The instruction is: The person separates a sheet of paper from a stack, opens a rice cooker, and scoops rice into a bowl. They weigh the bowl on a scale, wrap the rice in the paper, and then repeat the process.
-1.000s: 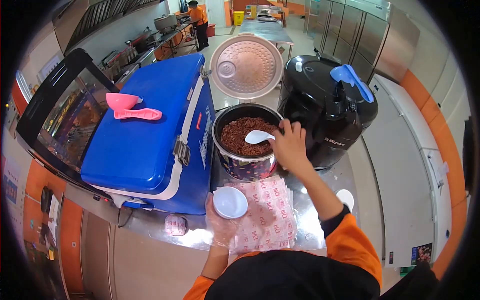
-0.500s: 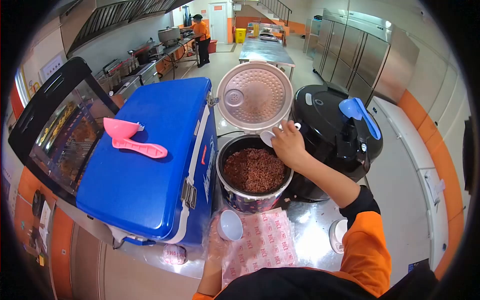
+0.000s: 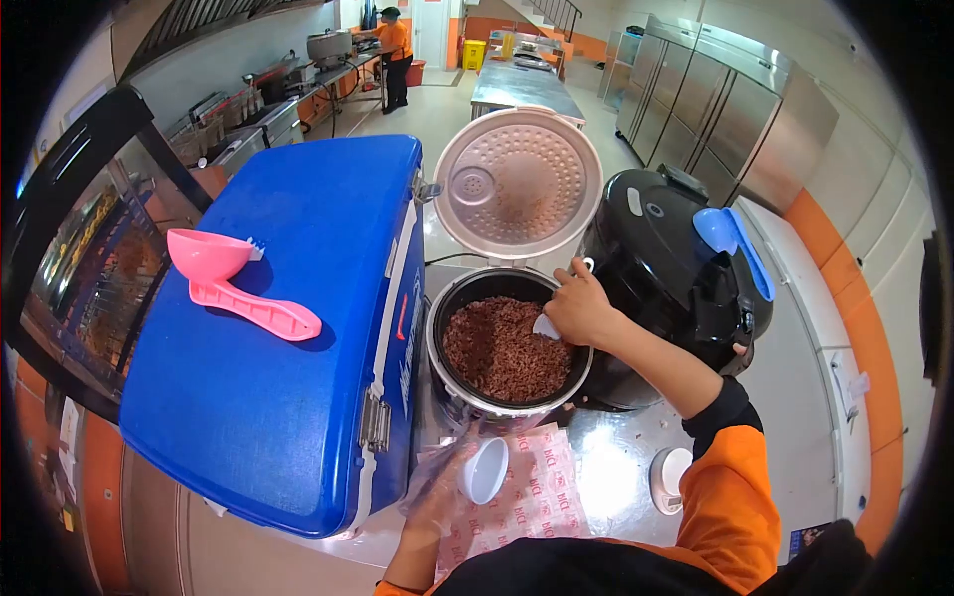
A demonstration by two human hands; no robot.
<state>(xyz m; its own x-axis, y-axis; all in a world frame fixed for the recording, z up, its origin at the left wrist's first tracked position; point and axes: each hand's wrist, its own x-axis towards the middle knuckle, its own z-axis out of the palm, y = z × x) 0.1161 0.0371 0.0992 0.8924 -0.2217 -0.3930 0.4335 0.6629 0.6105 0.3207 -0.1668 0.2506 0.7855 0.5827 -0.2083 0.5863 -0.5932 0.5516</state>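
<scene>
My right hand [image 3: 579, 306] is closed round a white rice paddle [image 3: 546, 327], its blade touching the reddish-brown cooked rice [image 3: 502, 348]. That rice fills the lower part of an open rice cooker [image 3: 437, 372], whose perforated inner lid [image 3: 527, 184] stands raised behind. In front of the cooker, my left hand [image 3: 437, 502], covered by a clear plastic glove, grips a small white bowl [image 3: 485, 471], tilted and with no food visible inside. Beneath the bowl lie sheets of red-printed wrapping paper [image 3: 542, 492].
A large blue cooler box [image 3: 268, 298] stands left, with a pink scoop [image 3: 243, 283] on top. At right is a closed black cooker [image 3: 656, 238] carrying a blue scoop [image 3: 730, 243]. A small white scale [image 3: 668, 482] sits right. Another person [image 3: 396, 60] stands far back.
My right hand has lowered the rice paddle from the cooker's rim into the rice. My left hand has moved the bowl slightly right, and it is tilted more. The head view has shifted a little.
</scene>
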